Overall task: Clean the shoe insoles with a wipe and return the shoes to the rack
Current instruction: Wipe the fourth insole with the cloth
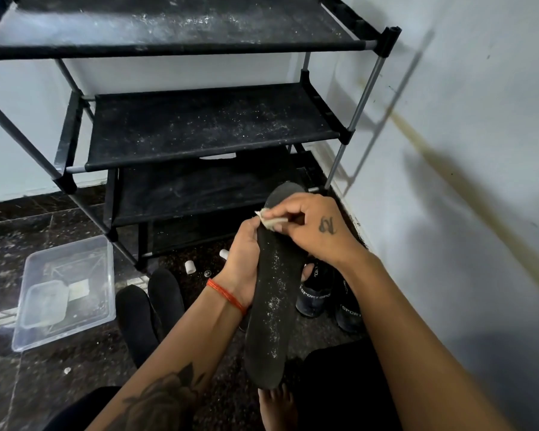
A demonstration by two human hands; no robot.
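Insole, long, dark and dust-flecked (269, 293), is held upright over the dark floor before the black fabric shoe rack (199, 129). It is gripped along its edge by the left hand (241, 265). A crumpled whitish wipe (269, 220) is pinched against it by the right hand (311, 228), fingers curled together.

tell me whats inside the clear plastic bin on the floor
The clear plastic bin holds a smaller clear container and a pale flat piece beside it. Glare hides finer detail.
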